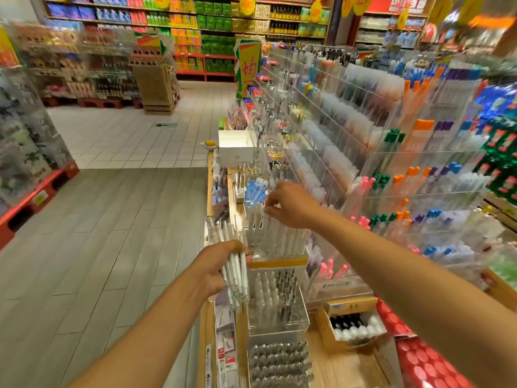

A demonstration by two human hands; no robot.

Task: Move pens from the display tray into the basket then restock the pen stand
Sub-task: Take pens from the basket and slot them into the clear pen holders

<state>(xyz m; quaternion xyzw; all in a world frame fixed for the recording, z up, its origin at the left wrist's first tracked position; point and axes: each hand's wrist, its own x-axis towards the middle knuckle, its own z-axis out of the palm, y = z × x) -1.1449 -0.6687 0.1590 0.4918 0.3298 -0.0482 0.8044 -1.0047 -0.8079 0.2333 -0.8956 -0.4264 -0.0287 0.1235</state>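
My left hand (216, 266) grips a bundle of clear white pens (237, 278), held beside the left edge of the display counter. My right hand (289, 205) reaches over a clear acrylic pen stand (275, 239) that holds upright white pens, its fingertips pinching the top of one pen in the stand. Below it sits another clear stand (277, 301) with white and dark pens. No basket is in view.
A tall tiered acrylic rack of coloured pens (391, 169) fills the right side. A white box (236, 148) stands further along the counter. An open cardboard box of pens (355, 323) lies at the lower right. Grey and tiled aisle floor lies to the left.
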